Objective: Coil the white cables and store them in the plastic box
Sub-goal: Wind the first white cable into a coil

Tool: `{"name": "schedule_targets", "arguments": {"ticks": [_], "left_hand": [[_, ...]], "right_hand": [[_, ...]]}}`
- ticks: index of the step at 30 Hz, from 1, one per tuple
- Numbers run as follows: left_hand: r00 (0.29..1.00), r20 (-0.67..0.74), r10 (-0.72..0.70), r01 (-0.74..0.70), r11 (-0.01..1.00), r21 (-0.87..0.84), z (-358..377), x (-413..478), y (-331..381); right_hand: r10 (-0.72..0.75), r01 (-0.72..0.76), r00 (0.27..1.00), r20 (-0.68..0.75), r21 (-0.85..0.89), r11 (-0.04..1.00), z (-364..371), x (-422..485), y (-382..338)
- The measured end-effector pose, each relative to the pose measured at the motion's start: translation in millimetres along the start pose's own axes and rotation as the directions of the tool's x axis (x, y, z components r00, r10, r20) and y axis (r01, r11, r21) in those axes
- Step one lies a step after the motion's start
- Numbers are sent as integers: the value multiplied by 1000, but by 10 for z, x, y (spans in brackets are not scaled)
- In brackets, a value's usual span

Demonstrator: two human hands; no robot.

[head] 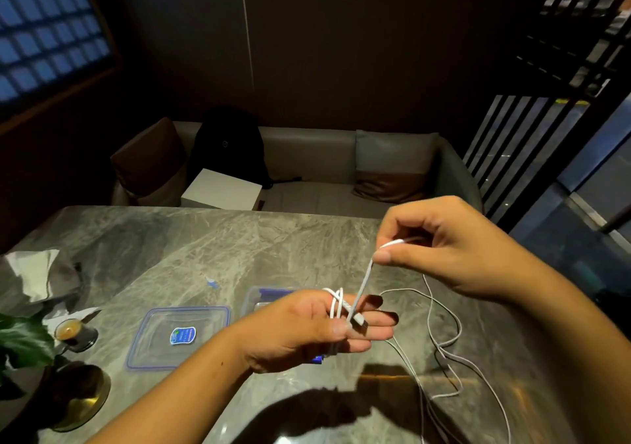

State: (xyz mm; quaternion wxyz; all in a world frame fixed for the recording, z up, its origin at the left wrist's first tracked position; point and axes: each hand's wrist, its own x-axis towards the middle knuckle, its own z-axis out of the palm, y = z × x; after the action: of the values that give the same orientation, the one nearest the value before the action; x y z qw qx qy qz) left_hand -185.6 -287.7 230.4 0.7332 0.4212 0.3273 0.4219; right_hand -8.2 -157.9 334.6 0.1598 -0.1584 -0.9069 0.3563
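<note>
The white cable (361, 286) is held between both hands just right of the frame centre, above the grey marble table (205, 249).

1. Left hand (307, 331): the fingers are extended toward the right, nearly straight. Several turns of the cable are wound round them. The plug end is pressed against the fingers by the thumb, so the coil is clamped in place.
2. Right hand (444, 249): it is raised above and to the right of the left hand. The cable is pinched between thumb tip and forefinger; the remaining fingers are curled. A taut strand runs from this pinch down to the coil on the left hand.
3. Loose cable: the remainder lies in slack loops on the table at the lower right of the frame. Whether these loops belong to one cable or to several cannot be told.

The plastic box (259, 298) stands on the table directly behind the left hand and is largely hidden by it. Its lid (177, 337), blue-rimmed with a blue label, lies flat just left of the box.

At the left edge, a small glass of coffee (70, 332), a green leaf (20, 341) and crumpled paper (30, 273) are seen. A black backpack (228, 146) rests on the sofa (307, 156) beyond the table.
</note>
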Motion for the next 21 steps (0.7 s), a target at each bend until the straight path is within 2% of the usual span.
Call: {"name": "schedule_targets", "arguments": {"ticks": [5,11,17,21], "left_hand": [[998,64,2,-2,1000,10,126,46,6],[997,75,-1,-4,998,63,190,50,51],[992,122,26,-36,996,79,294,28,117],[988,147,41,-53,995,80,340,40,118]], "right_hand": [[-48,51,994,-101,18,999,-26,80,-59],[-41,55,990,-134,98,994,15,132,-24],[9,30,989,-148,255,966,127,209,202],[92,-17,988,-127,496,868,268,232,353]]}}
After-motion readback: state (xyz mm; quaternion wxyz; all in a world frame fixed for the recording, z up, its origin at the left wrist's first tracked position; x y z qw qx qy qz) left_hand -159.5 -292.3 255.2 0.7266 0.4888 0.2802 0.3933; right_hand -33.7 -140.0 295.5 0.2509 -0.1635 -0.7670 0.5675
